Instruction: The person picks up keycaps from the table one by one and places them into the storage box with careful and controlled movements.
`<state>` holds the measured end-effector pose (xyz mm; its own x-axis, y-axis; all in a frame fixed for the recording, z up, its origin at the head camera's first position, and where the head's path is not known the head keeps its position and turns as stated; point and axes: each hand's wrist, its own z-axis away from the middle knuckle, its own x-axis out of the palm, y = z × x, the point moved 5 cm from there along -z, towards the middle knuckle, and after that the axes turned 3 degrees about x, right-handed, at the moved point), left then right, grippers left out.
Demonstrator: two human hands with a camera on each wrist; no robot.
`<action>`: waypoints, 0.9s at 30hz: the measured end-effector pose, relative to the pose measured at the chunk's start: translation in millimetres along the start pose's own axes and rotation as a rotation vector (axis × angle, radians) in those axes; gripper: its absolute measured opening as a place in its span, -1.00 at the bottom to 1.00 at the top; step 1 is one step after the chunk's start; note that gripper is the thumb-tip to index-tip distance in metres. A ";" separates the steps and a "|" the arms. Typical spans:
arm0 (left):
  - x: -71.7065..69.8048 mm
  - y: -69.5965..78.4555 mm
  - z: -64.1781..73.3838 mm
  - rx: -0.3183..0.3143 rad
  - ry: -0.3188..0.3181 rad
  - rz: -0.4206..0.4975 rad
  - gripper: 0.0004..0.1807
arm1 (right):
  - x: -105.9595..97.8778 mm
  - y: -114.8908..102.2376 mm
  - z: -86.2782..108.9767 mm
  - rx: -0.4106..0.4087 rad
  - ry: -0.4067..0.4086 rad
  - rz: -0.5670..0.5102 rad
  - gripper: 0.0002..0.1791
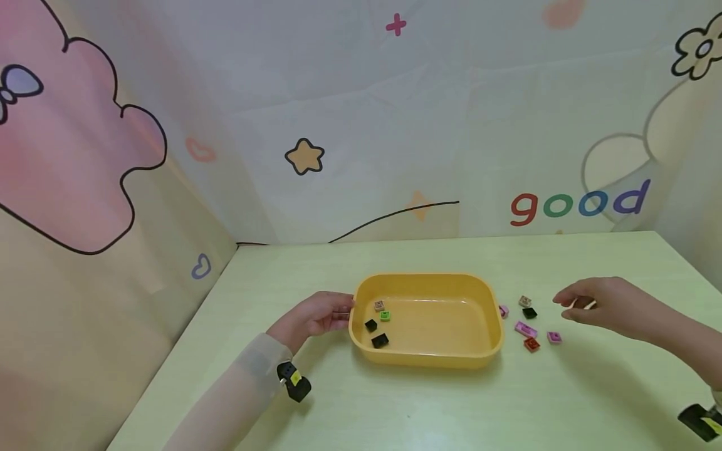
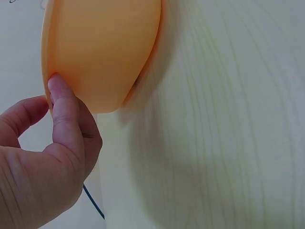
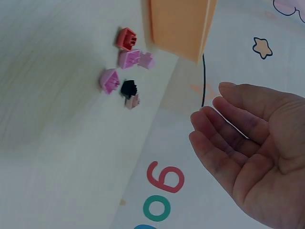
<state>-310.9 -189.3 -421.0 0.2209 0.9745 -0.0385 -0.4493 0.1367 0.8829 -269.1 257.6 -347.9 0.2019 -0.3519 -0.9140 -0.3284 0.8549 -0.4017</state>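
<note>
The right rim of the yellow tray (image 1: 437,326) partly hides 1 pink brick (image 1: 504,311), and the left wrist view cuts the tray off at the top. The left hand (image 1: 318,316) pinches the tray's left rim, some fingertips hidden there. The tray sits on the counter (image 1: 417,407), holding 4 small bricks (image 1: 380,341) near its left end: 1 tan, 1 green, 2 black. The right hand (image 1: 609,310), fingers loosely bent and parted from the thumb, hangs beside 5 loose bricks (image 1: 526,329), their studs hard to make out; a printed cloth (image 1: 361,125) rises behind
</note>
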 end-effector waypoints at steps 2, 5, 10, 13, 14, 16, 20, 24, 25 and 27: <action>1.2 0.5 -0.1 0.003 -0.003 -0.002 -0.51 | 5.1 5.0 2.1 -0.004 -0.002 -0.001 -0.67; 2.7 0.9 -0.1 0.010 -0.009 -0.005 -0.50 | 11.3 11.1 4.9 -0.020 0.024 0.015 -0.64; 3.0 1.1 0.5 0.020 -0.004 -0.011 -0.51 | 25.2 18.2 5.0 -0.029 0.030 0.016 -0.56; 2.1 1.3 0.8 0.019 0.004 -0.010 -0.50 | 34.1 22.3 3.0 -0.023 0.005 0.002 -0.54; 1.4 1.4 1.1 0.018 0.007 -0.010 -0.50 | 36.4 23.7 2.4 -0.022 0.002 -0.005 -0.54; 0.8 1.4 1.2 0.016 0.005 -0.006 -0.49 | 40.5 26.8 1.0 -0.023 -0.007 -0.009 -0.55; 0.0 0.3 0.9 0.011 0.004 -0.004 -0.50 | 47.5 32.1 -1.7 -0.021 -0.032 -0.019 -0.56; -0.2 0.2 1.1 0.007 0.004 -0.003 -0.50 | 52.7 34.7 -6.0 0.007 -0.062 -0.029 -0.55; -0.4 -0.1 1.0 0.005 0.005 -0.003 -0.50 | 53.9 34.9 -7.0 0.014 -0.066 -0.030 -0.56; -0.4 0.3 1.1 0.003 0.005 -0.004 -0.49 | 55.8 35.0 -9.1 0.031 -0.073 -0.035 -0.57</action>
<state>-310.2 -189.9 -420.2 0.2184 0.9749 -0.0437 -0.4460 0.1396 0.8841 -277.7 264.5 -413.5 0.2803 -0.3538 -0.8923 -0.2916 0.8543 -0.4303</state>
